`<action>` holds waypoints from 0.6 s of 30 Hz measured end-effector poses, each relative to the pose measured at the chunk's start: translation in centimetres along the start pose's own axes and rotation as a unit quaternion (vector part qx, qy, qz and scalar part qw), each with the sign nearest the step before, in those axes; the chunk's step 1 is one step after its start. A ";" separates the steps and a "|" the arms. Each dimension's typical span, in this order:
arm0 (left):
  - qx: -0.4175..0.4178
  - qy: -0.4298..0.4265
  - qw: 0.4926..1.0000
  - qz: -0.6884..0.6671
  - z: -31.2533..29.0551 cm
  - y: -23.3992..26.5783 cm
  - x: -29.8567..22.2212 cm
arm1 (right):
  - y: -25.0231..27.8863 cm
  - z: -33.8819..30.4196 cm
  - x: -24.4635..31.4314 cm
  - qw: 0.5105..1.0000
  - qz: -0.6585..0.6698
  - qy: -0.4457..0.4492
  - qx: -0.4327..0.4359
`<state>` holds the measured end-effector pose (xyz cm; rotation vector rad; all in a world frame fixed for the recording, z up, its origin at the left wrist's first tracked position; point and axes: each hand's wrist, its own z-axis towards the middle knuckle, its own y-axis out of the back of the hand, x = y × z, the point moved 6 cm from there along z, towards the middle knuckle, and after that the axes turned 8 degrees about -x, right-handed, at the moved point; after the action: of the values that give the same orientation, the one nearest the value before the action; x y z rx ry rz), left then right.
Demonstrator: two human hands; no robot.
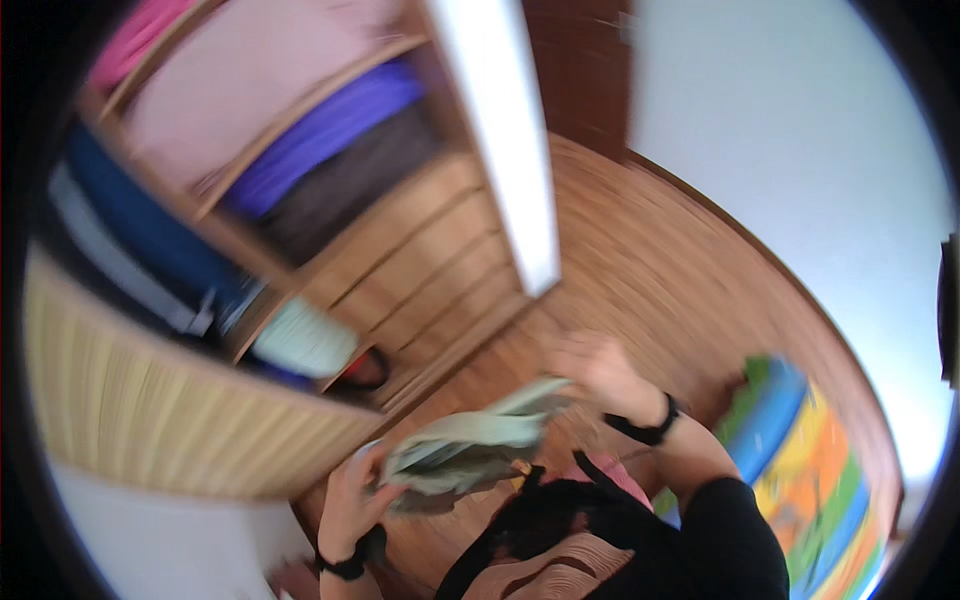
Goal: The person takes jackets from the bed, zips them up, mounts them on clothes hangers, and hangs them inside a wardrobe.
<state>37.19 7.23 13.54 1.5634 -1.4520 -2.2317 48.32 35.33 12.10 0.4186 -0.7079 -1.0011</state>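
Observation:
A pale green piece of cloth (465,445), perhaps a folded garment, is stretched in the air in front of my body. My left hand (348,500) grips its left end, with the thumb and fingers closed round the fabric. At the other end, a narrow strip of the cloth runs up to my right hand (600,375), which is blurred but seems closed on it. Black bands circle both my wrists. What kind of garment the cloth is cannot be made out.
An open wooden wardrobe (440,240) at the left holds folded purple fabric (325,130), dark fabric and hanging clothes (130,240). Pale green folded cloth (305,340) lies low inside. A striped sliding door (170,400) stands nearer. Right are a colourful inflatable-looking object (800,470) and a white wall (800,130).

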 end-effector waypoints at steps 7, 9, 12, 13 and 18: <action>0.137 -0.109 0.984 -0.038 0.7 -1.6 5.8 | -0.1 -12.3 9.5 0.941 0.000 -0.317 -0.116; 0.175 -0.179 0.968 -0.021 0.2 -4.6 3.1 | 2.4 -19.9 10.9 0.888 -0.081 -0.398 -0.215; 0.211 -0.204 0.945 -0.142 -0.9 -9.1 0.7 | 5.6 -37.3 12.2 0.677 -0.168 -0.608 -0.379; 0.220 -0.194 0.947 -0.130 -2.7 -4.1 0.1 | 1.6 -40.8 17.3 0.568 -0.170 -0.672 -0.443; 0.223 -0.165 0.950 -0.143 -2.2 -5.3 -1.5 | 3.3 -58.7 29.3 0.314 -0.407 -0.731 -0.449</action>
<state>41.95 9.50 10.79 1.6625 -2.0636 -2.5591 102.07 11.64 -17.22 -1.6814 -1.3276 -2.5446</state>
